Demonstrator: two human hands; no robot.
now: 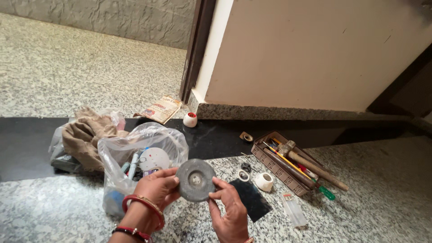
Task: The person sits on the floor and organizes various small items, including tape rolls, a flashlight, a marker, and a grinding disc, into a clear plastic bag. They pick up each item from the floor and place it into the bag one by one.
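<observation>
Your left hand [157, 189] and right hand [229, 209] together hold a grey disc [195, 180] upright over the speckled floor [360, 198], its flat face with a pale centre hub turned toward you. The left fingers close on the disc's left rim, thumb on the front; the right thumb and fingertips [218, 183] pinch its right rim. Red bangles [145, 206] circle your left wrist. Just behind the left hand stands a clear plastic bag [135, 153] holding a white round part and pens; a brown cloth [87, 135] lies on a second bag further left. A dark square plate [252, 198] lies on the floor just right of your right hand. Beyond it sit a white ring-shaped fitting [264, 182] and small washers [244, 172]. To the right, a tray [279, 168] holds a hammer [310, 164] and screwdrivers [315, 180]. A small clear packet [294, 210] lies near the tray. A folded newspaper [159, 109] and a white cap with a red top [190, 119] rest near the wall corner.
</observation>
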